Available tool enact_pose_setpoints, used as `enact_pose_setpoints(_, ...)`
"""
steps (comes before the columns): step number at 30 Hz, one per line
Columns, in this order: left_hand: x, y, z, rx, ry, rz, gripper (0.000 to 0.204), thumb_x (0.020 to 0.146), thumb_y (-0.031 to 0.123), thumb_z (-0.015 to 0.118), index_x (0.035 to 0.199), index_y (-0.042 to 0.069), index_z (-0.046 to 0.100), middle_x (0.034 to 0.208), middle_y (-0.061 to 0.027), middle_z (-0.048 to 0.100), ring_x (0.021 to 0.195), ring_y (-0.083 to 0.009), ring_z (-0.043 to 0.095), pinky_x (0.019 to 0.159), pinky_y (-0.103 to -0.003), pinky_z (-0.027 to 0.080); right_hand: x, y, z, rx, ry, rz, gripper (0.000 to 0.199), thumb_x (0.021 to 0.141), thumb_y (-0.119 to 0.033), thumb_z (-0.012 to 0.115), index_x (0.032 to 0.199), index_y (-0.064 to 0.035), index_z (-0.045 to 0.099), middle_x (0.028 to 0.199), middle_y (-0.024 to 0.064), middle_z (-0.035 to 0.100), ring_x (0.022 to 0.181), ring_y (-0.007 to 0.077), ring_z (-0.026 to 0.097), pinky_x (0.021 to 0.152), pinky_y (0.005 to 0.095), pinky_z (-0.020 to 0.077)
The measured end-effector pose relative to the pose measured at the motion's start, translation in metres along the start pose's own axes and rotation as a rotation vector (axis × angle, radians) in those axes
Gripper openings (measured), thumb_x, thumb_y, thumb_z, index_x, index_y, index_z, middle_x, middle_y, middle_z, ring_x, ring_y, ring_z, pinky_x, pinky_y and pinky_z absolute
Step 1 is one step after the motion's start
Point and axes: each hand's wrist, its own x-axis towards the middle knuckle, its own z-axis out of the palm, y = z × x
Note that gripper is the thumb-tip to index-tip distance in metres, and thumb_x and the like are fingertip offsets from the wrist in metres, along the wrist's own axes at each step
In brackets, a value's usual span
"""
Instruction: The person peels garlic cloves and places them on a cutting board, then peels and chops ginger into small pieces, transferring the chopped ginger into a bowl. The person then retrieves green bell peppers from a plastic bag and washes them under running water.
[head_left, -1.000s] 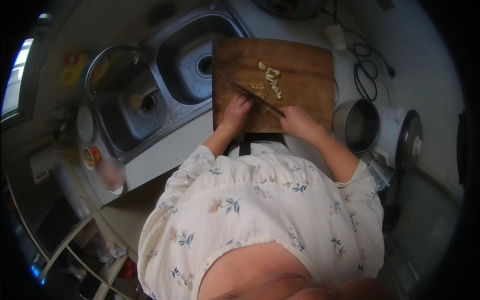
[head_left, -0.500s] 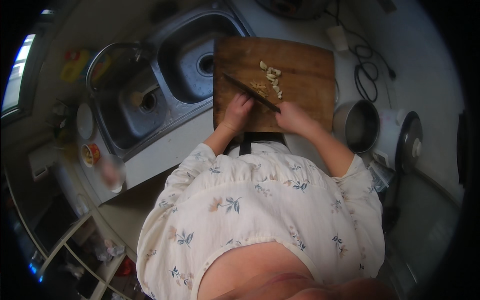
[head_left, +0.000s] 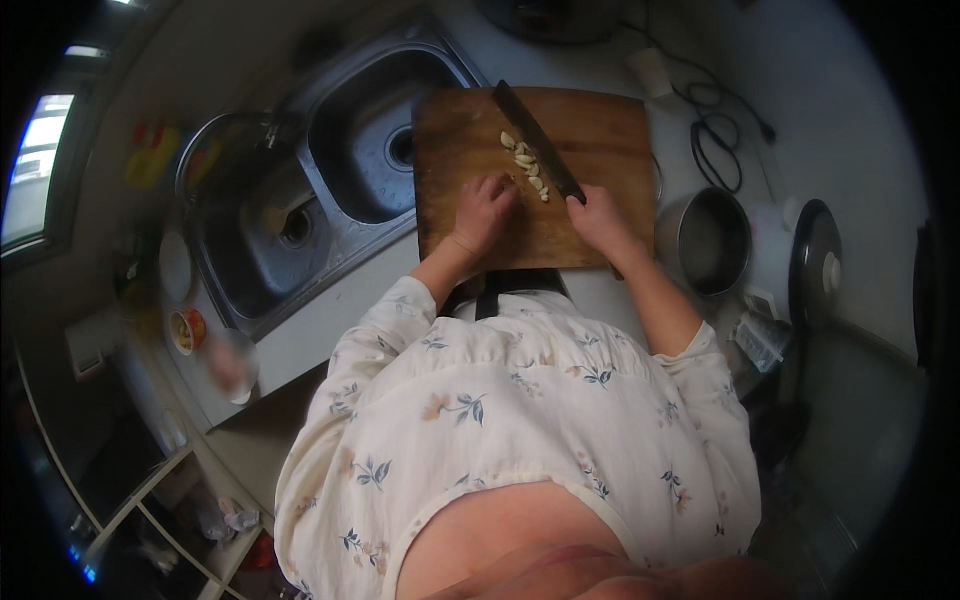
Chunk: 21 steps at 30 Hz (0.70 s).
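Note:
My right hand [head_left: 603,220] grips the handle of a dark-bladed kitchen knife [head_left: 538,142]. The blade slants away to the far left over a wooden cutting board [head_left: 620,150]. Just left of the blade lies a row of peeled garlic cloves [head_left: 527,162]. My left hand [head_left: 484,212] rests on the board's left part, fingers curled and drawn together beside the garlic. A trace of pale yellow shows at its fingertips; whatever lies under the fingers is hidden.
To the left is a double steel sink [head_left: 375,215] with a faucet [head_left: 225,122]. A steel pot [head_left: 712,243] and a dark-rimmed lid [head_left: 818,262] stand on the right. A black cable [head_left: 715,160] coils behind. A small tub [head_left: 188,330] and plate [head_left: 243,375] sit far left.
The knife has swung away from my left hand to the right of the garlic, pointing farther off. My left hand has closed in over the spot where chopped pale-yellow pieces lay.

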Motion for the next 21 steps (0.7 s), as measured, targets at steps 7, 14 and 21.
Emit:
enact_pose_setpoints(7,0.044,-0.015,0.020,-0.139,0.009,-0.123,0.036,0.071,0.009,0.059,0.106,0.006,0.053,0.117,-0.0146,0.047,0.109,-0.0339,0.043,0.089,-0.044,0.036,-0.020,0.016,0.006,-0.130,0.081,0.063,0.023,0.077,-0.018,0.048,0.081,0.0032,0.058,0.078,0.0261,0.057,0.076,0.0417,0.055,0.068,0.0451,0.0450)
enact_pose_setpoints(14,0.004,0.009,0.005,-0.310,0.151,-0.271,0.025,0.072,0.001,0.058,0.098,0.001,0.057,0.107,-0.0160,0.054,0.096,-0.0337,0.052,0.080,-0.035,0.045,-0.033,0.007,0.015,-0.036,-0.055,0.003,0.024,0.078,-0.017,0.047,0.084,0.0031,0.059,0.081,0.0254,0.058,0.080,0.0405,0.056,0.071,0.0442,0.0458)
enact_pose_setpoints(21,0.002,0.001,0.002,-0.195,0.104,-0.098,0.020,0.070,0.001,0.059,0.090,0.002,0.058,0.096,-0.0141,0.055,0.090,-0.0333,0.051,0.076,-0.038,0.044,-0.037,0.001,0.002,-0.159,-0.092,-0.112,0.022,0.078,-0.017,0.048,0.085,0.0012,0.059,0.081,0.0238,0.059,0.078,0.0390,0.057,0.070,0.0450,0.0464)
